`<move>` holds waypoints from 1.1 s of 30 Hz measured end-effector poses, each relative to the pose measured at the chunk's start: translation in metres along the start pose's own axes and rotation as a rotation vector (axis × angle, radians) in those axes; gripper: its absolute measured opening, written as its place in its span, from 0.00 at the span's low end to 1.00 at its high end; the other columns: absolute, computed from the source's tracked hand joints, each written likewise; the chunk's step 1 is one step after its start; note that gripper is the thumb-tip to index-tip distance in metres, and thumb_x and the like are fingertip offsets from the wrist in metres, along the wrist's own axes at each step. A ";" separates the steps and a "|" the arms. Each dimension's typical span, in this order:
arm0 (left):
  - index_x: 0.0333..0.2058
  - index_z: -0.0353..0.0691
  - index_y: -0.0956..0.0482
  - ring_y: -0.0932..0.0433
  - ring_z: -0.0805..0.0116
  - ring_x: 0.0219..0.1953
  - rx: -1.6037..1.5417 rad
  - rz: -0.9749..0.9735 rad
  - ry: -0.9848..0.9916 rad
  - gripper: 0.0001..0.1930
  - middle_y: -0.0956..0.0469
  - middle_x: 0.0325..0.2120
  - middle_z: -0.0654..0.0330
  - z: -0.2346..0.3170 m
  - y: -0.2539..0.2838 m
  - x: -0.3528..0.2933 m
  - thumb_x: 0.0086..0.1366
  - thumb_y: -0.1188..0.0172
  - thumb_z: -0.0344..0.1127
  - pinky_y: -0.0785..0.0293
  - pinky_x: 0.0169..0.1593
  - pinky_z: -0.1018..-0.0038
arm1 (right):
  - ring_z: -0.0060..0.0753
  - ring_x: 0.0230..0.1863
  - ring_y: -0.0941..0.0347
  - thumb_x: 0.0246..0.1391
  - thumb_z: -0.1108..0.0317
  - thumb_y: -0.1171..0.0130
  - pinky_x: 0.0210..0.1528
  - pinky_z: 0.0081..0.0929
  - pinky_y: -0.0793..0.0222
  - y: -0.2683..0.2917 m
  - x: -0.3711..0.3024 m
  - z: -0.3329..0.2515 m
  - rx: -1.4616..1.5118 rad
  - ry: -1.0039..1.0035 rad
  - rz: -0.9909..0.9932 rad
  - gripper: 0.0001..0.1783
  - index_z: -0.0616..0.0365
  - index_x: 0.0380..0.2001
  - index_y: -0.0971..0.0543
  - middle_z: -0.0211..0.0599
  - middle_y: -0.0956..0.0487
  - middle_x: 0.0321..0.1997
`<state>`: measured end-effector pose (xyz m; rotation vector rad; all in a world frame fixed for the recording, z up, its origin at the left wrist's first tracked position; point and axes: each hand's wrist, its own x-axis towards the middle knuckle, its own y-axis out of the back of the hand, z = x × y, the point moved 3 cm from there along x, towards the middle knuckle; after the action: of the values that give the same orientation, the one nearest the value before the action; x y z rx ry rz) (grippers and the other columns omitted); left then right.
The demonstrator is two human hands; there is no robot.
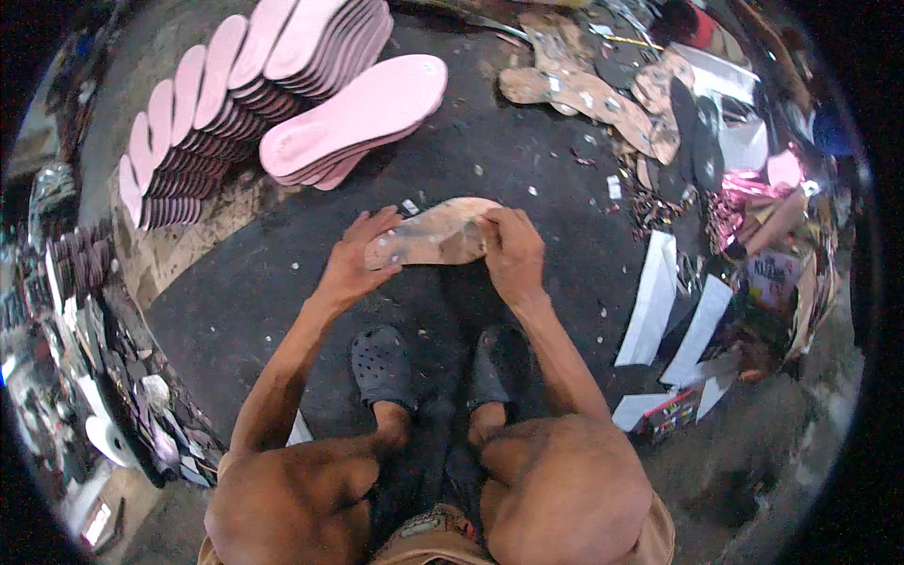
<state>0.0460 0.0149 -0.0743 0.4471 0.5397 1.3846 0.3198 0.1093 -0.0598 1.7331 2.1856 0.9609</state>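
Observation:
Between my two hands is a tan, insole-shaped piece (430, 235), tilted slightly up toward the right, with paler patches on its face. My left hand (356, 259) grips its left end, the fingers along the upper side and the thumb near the lower edge. At the other end my right hand (516, 247) pinches it, the fingers curled over the edge. Beyond my hands lies a small pile of pink insoles (363, 118). Longer rows of stacked pink insoles (226, 71) lean behind it at the upper left.
A dark mat (565, 235) covers the ground under my dark clogs (381, 358). Brown sole-shaped pieces (589, 99) lie at the far right, near shiny pink scraps (744, 193). White strips (650, 301) rest on the right. Dark offcuts (104, 330) crowd the left side.

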 end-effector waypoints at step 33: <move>0.67 0.39 0.23 0.21 0.59 0.65 -0.522 0.987 0.445 0.27 0.18 0.60 0.53 -0.030 0.150 -0.020 0.78 0.37 0.50 0.27 0.68 0.59 | 0.52 0.62 0.21 0.67 0.61 0.27 0.64 0.45 0.24 0.103 0.052 0.072 -0.269 -0.285 0.046 0.43 0.68 0.76 0.35 0.59 0.19 0.62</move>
<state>-0.0931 0.0153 -0.0069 -0.0711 0.2745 2.5228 0.4241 0.1950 -0.0420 1.6812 1.7603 0.9053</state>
